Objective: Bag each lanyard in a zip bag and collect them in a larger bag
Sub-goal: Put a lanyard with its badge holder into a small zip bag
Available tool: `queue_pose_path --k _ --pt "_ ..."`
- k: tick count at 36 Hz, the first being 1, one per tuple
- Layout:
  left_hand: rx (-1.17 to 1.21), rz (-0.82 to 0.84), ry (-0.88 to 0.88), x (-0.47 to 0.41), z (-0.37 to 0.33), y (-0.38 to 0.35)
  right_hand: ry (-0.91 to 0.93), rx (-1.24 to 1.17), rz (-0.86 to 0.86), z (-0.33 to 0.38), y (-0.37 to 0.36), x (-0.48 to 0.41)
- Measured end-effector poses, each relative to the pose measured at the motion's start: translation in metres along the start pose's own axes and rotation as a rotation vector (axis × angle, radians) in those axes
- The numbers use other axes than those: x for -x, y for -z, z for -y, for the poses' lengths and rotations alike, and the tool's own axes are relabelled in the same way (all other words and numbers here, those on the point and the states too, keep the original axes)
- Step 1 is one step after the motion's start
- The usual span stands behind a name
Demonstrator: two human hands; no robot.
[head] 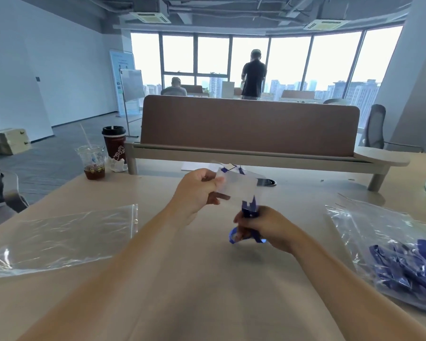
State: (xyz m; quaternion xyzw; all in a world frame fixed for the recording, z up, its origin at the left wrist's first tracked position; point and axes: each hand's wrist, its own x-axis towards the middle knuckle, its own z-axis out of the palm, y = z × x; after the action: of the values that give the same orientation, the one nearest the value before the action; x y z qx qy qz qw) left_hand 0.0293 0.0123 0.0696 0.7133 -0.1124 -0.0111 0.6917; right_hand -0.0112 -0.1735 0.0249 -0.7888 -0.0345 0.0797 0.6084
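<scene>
Worktop [182, 286]: pale wood, filling the lower half of the frame; both your forearms reach up across it from the bottom corners.
Large clear bag [67, 237]: lies flat on the worktop at lower left, its zip edge toward the middle, well apart from your hands.
Bag of lanyards [389, 244]: lies at lower right, clear, with a heap of blue straps inside it.
Right hand [268, 225]: your fingers are curled tight round the bunched lanyard, just right of centre and raised off the worktop.
Lanyard [249, 210]: blue; its ends stick up out of your fist to the lower edge of the small bag, and a loop hangs below the fist.
Left hand [202, 190]: you pinch the left side of the small zip bag between thumb and fingers, above and left of the right hand.
Small zip bag [239, 187]: clear, held in the air at centre frame; blue bits show at its top edge, too blurred to say whether they are inside.
Iced drink cup [92, 161]: clear with a straw, at the far left edge of the worktop.
Coffee cup [115, 143]: dark with a black lid, just behind it.
Divider panel [249, 126]: brown, upright across the far edge.
Two people: by the windows, upper centre, backs turned.
</scene>
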Motion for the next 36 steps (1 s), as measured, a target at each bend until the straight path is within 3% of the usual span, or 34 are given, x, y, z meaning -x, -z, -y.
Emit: queue_pose_path --k 4,9,12,16,20,26,29,33,36 --pt "-0.095 -0.186 0.014 -0.003 0.016 -0.008 -0.023 0.232 0.101 -0.003 -0.017 0.001" --pt "-0.389 -0.385 -0.028 -0.009 0.033 -0.002 -0.075 0.48 0.154 0.007 -0.022 0.002" --pt "-0.61 -0.357 -0.111 -0.006 0.041 0.003 -0.051 0.62 0.193 0.017 -0.021 0.006" --pt "-0.864 -0.158 -0.144 -0.003 0.044 0.01 0.038 0.671 0.121 0.037 -0.016 0.008" --pt "-0.769 0.069 -0.056 0.005 0.037 0.017 0.146 0.6 -0.04 0.048 -0.004 0.005" --pt "-0.605 0.235 0.039 0.018 0.035 0.034 0.213 0.453 -0.159 0.048 0.002 -0.004" --pt "-0.473 0.242 0.073 0.022 0.034 0.043 0.165 0.271 -0.16 0.043 -0.003 -0.009" --pt "0.004 0.194 0.171 0.028 0.038 0.059 0.085 -0.004 -0.076 0.031 -0.013 -0.014" --pt "0.117 0.157 0.215 0.033 0.04 0.061 -0.02 -0.153 -0.023 0.023 -0.032 -0.018"
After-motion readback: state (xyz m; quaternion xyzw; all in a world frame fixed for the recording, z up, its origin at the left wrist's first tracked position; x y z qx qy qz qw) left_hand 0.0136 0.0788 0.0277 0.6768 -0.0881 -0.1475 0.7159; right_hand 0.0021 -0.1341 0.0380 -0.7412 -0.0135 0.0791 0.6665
